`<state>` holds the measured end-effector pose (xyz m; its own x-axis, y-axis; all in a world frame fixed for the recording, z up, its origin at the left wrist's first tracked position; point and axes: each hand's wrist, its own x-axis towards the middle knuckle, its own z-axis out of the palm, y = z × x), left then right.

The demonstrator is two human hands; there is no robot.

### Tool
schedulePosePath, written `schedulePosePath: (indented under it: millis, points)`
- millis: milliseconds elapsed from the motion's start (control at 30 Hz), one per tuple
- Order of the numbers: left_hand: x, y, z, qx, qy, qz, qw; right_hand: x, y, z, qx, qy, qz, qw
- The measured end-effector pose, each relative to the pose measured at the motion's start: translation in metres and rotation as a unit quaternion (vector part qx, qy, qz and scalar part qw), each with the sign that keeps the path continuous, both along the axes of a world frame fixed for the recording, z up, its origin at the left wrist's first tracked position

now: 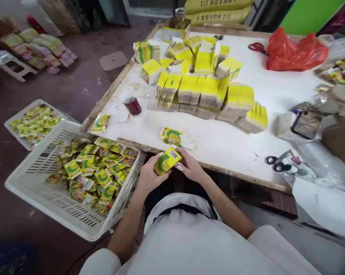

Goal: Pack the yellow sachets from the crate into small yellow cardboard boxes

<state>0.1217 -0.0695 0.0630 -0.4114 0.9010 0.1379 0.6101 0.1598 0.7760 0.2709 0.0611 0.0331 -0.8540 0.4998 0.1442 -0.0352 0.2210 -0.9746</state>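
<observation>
Both hands grip a small yellow box (167, 161) with a green pattern and a barcode, just off the table's front edge. My left hand (150, 175) is wrapped round its left side. At its right end, the fingers of my right hand (191, 166) are closed on it. Beyond my hands, another yellow carton (172, 136) lies on the table with a white flap out to the right. To the lower left, a white plastic crate (55, 202) holds many yellow packs (89, 164).
Stacks of flattened yellow cartons (189, 89) stand across the white table (226, 143). A dark red mug (132, 105) is at the left, with a yellow pack (100, 123) nearby. Black-handled scissors (278, 164), a phone (307, 124) and a red plastic bag (294, 51) lie at the right.
</observation>
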Motion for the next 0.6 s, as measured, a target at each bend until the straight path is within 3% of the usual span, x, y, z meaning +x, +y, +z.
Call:
schedulePosePath:
  millis: [133,367,600]
  points:
    - [-0.002,0.004,0.000,-0.006,0.019,-0.034,0.999,0.007,0.009,0.001,0.018,0.000,0.025,1.000]
    - [-0.004,0.005,0.010,-0.023,0.071,-0.041,0.996,0.010,0.020,0.012,0.103,0.002,0.080,0.991]
    - [0.003,0.007,0.006,-0.016,0.103,-0.041,0.994,0.013,0.018,0.011,0.137,-0.031,0.066,0.988]
